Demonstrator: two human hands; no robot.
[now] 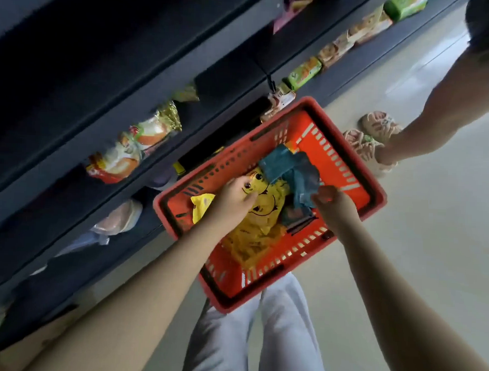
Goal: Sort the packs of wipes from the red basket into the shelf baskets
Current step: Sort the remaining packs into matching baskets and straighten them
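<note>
The red basket (348, 161) stands on the floor in front of my legs. Inside lie several yellow packs of wipes (264, 211) with a cartoon face and several teal packs (291, 167) toward the far end. My left hand (233, 201) reaches into the basket and grips a yellow pack from above. My right hand (333, 202) pinches the edge of a teal pack near the basket's right wall.
Dark shelves (130, 76) run along the left, with packaged goods (133, 149) on the ledges and green packs (303, 73) farther back. Another person's arm (437, 104) reaches down at the right, with feet in pale sandals (371, 137) beside the basket.
</note>
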